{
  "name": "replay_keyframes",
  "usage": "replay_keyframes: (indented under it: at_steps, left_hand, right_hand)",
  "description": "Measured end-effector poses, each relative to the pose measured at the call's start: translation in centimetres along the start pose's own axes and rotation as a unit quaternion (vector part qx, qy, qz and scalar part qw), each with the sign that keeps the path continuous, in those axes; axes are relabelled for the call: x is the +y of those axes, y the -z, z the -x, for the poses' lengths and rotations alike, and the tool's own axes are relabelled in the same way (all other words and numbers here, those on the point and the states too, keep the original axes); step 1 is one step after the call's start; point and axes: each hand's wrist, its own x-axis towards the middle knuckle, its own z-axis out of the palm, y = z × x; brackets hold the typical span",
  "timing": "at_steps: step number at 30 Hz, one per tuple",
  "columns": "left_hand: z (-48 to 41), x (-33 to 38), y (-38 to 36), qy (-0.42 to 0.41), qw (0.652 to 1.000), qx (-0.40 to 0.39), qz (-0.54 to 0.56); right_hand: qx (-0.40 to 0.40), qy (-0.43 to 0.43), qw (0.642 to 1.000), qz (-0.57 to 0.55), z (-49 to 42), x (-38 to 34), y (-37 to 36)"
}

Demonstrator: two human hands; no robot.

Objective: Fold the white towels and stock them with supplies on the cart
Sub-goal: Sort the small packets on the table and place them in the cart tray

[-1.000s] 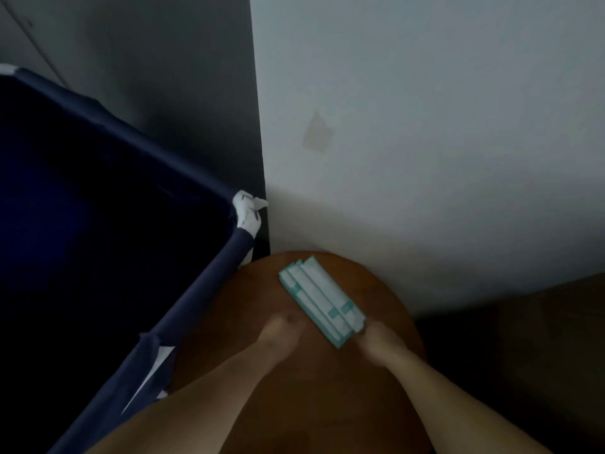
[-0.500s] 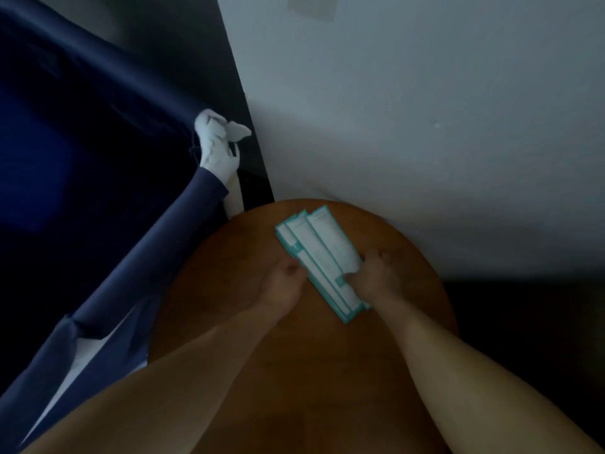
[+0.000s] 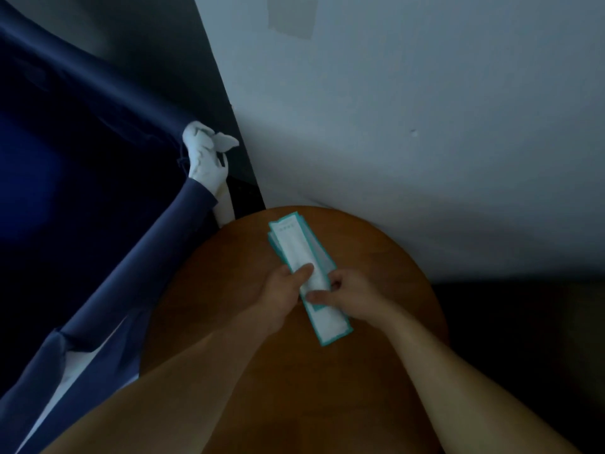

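Note:
A small stack of long white packets with teal edges (image 3: pixel 299 247) lies over the round wooden table (image 3: pixel 376 257). My left hand (image 3: pixel 281 293) grips the stack from the left, thumb on top of the uppermost packet. My right hand (image 3: pixel 347 294) pinches the stack from the right, thumb across the lower packet. The near end of a packet (image 3: pixel 330 326) sticks out below both hands. No white towel shows in this view.
A dark blue fabric cart bag (image 3: pixel 82 165) fills the left side, its rim running diagonally, with a white knotted tie (image 3: pixel 206 155) at its corner. A pale wall (image 3: pixel 425 126) stands right behind the table. Dark floor lies to the right.
Both hands have closed in on the packets and gathered them from a fanned spread into a tighter stack. The view has tilted down toward the table.

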Motion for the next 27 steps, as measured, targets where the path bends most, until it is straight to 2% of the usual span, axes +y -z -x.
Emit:
replay_keyframes:
  at_steps: [2,3,5,7,9,19,24,27]
  left_hand:
    - [0.0,0.1,1.0,-0.006,1.000,0.019,0.012]
    - [-0.1,0.1,1.6,-0.005,0.999,0.031,0.018]
    - [-0.2,-0.2,2.9,0.003,0.999,0.052,0.015]
    - [-0.1,-0.8,4.1,0.014,0.998,0.068,0.001]
    - [0.1,-1.4,4.9,0.023,0.997,0.077,-0.002]
    - [3.6,-0.8,5.8,-0.006,0.995,0.100,-0.023]
    - [7.9,1.9,5.1,-0.037,0.988,0.097,-0.111]
    - [10.8,5.1,4.8,-0.081,0.975,0.109,-0.178]
  right_hand:
    - [0.053,0.001,0.999,0.009,-1.0,-0.3,0.0]
    - [0.105,0.002,0.993,0.061,-1.6,-0.4,0.3]
    - [0.193,0.000,0.958,0.213,-2.5,-0.8,0.5]
    - [0.185,-0.023,0.940,0.284,-3.1,-1.1,-0.1]
    - [0.150,-0.032,0.944,0.291,-3.7,-1.1,-0.8]
    - [0.132,-0.038,0.974,0.178,-0.2,-0.6,-0.2]
    - [0.137,-0.048,0.989,-0.020,4.6,-1.8,-0.7]
    - [0.159,-0.012,0.984,-0.084,8.3,-4.2,-0.9]
